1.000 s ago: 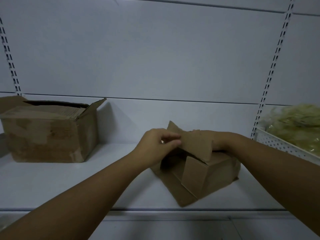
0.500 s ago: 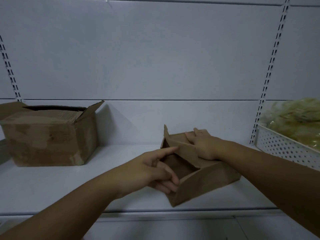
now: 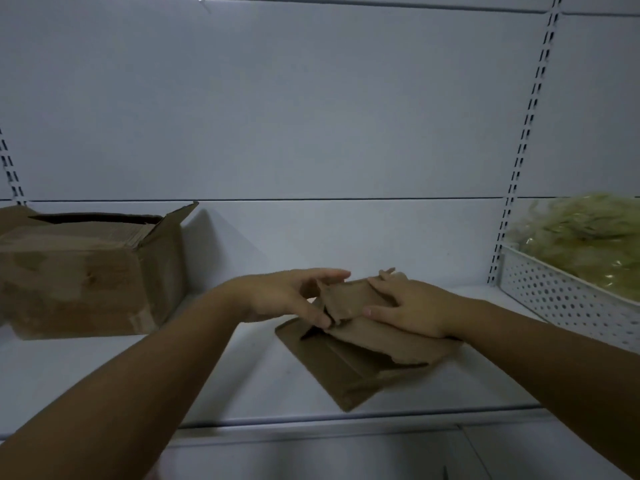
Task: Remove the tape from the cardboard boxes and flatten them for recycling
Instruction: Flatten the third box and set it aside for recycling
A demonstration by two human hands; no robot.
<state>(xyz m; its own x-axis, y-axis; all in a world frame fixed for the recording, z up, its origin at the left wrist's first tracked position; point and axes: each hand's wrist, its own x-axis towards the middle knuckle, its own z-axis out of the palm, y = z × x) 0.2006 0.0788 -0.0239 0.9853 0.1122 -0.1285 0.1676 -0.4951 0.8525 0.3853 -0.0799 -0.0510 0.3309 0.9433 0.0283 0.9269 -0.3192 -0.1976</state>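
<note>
A: How many cardboard boxes are counted on the white shelf [image 3: 242, 382]?

B: Two are counted. A small cardboard box [image 3: 363, 355], largely collapsed, is laid near the shelf's front edge, right of the shelf's middle. A large cardboard box [image 3: 79, 282] is stood well to the left of the small one, its top flaps raised and pale patches seen on its front face.

A: And hands?

B: Two are seen, both at the small box. The left hand [image 3: 291, 296] is spread fairly wide, and an upturned flap [image 3: 349, 299] at the left end of the small box is pinched between its thumb and fingertips. The right hand [image 3: 412, 310] is laid palm down on the top of the small box with fingers mostly extended; the cardboard is pressed rather than gripped.

A: What else is counted?

B: One white perforated basket [image 3: 568, 299] is set to the right of the small box, well apart from it, and a heap of pale yellow-green stringy material [image 3: 588, 237] is held in it; what the material is cannot be told. Slotted uprights are seen on the back panel.

A: How are the edges and the open room described?

B: One corner of the small box's flat bottom panel is brought close to the shelf's front lip. Bare shelf is left between the two boxes, and a narrower strip between the small box and the basket. A torn edge is shown on the pressed panel's near right side.
</note>
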